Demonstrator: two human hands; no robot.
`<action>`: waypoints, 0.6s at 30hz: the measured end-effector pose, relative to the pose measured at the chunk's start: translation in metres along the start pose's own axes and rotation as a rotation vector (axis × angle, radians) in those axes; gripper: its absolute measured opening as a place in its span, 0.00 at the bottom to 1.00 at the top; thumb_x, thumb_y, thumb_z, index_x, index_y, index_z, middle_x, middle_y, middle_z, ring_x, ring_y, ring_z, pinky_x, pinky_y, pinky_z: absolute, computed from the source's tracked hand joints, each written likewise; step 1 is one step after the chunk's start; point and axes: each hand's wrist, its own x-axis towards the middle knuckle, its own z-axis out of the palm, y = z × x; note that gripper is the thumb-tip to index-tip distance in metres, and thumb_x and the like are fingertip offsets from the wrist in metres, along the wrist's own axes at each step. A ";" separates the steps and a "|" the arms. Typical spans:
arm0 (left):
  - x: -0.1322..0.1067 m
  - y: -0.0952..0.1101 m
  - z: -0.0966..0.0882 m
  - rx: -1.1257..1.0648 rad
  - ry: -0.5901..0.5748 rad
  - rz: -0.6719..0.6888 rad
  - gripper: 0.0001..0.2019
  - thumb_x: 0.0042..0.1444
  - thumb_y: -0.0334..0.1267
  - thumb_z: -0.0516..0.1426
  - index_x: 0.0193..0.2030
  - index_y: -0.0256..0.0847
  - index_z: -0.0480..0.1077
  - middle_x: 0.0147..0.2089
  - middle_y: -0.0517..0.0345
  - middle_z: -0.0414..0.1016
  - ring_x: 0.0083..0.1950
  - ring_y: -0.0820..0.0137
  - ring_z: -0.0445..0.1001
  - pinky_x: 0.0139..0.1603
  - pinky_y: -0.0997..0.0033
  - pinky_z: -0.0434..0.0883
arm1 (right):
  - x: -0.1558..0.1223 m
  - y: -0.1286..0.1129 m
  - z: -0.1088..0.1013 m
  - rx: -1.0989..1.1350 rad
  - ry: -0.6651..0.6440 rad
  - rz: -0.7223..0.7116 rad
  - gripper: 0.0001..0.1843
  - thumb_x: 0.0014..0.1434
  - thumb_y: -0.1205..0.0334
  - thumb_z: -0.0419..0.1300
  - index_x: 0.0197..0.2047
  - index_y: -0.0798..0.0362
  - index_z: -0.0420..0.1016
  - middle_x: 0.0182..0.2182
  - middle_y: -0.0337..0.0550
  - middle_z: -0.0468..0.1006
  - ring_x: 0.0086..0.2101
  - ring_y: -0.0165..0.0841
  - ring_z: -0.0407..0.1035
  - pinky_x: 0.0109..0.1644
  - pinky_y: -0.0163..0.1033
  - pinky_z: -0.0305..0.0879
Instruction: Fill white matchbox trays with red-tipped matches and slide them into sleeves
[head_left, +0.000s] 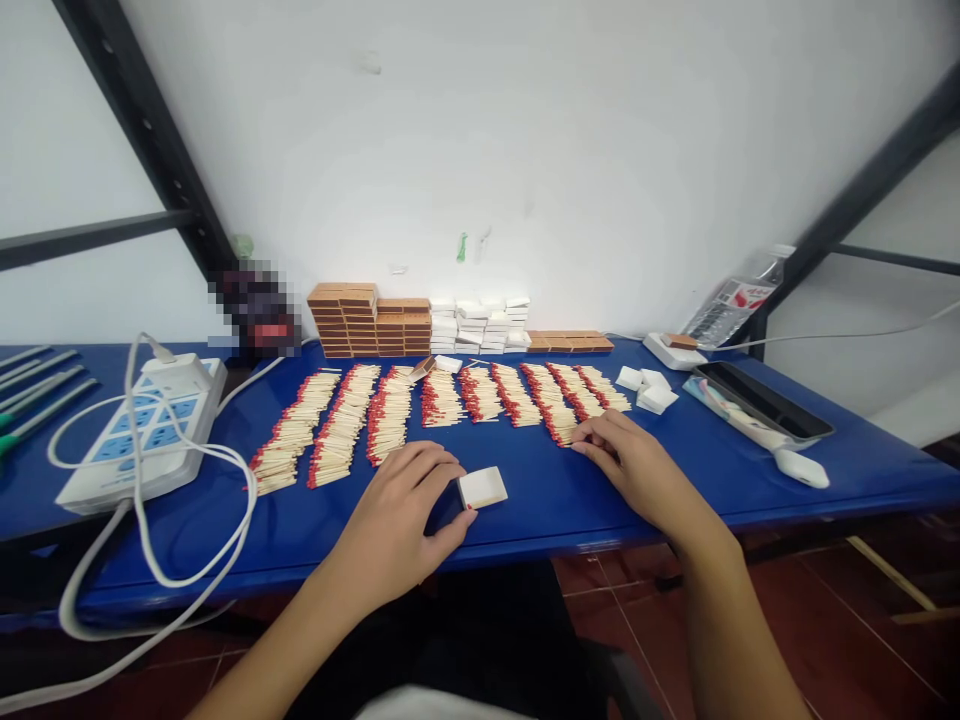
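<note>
My left hand [409, 520] holds a small white matchbox tray [484, 487] at its left end, between thumb and fingers, low over the blue table. A red match head shows by the thumb tip. My right hand [626, 460] is closed in a pinch, its fingertips touching the near end of a row of red-headed matches [551, 405]. What sits between those fingertips is hidden. Several more slanted rows of matches [337, 430] lie side by side to the left, and others [604, 390] lie just beyond the right hand.
Brown matchboxes [367, 325] and white trays [480, 325] are stacked along the wall. Loose white trays [649, 388] lie at right, near a phone [761, 400], a plastic bottle [739, 300] and a white charger [801, 467]. A power strip [150, 430] with looping white cable [244, 520] occupies the left.
</note>
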 end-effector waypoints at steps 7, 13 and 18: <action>-0.001 0.000 0.000 0.000 -0.016 -0.004 0.11 0.68 0.37 0.65 0.55 0.43 0.75 0.56 0.48 0.82 0.62 0.53 0.78 0.66 0.44 0.76 | 0.002 0.001 0.000 0.004 0.010 -0.010 0.13 0.77 0.52 0.56 0.46 0.48 0.80 0.44 0.47 0.78 0.44 0.42 0.74 0.51 0.48 0.71; -0.001 0.000 0.000 -0.001 -0.023 -0.001 0.12 0.68 0.37 0.65 0.56 0.44 0.74 0.57 0.48 0.82 0.62 0.52 0.78 0.66 0.44 0.76 | 0.003 0.000 0.000 -0.002 0.001 -0.004 0.15 0.77 0.50 0.56 0.46 0.47 0.80 0.44 0.48 0.78 0.42 0.42 0.74 0.51 0.49 0.71; -0.001 0.000 0.000 -0.006 -0.017 -0.003 0.12 0.68 0.36 0.65 0.56 0.44 0.74 0.56 0.49 0.82 0.62 0.52 0.78 0.66 0.44 0.76 | 0.004 0.000 0.000 0.004 0.004 -0.011 0.16 0.77 0.48 0.56 0.45 0.47 0.80 0.43 0.48 0.78 0.42 0.42 0.74 0.49 0.48 0.72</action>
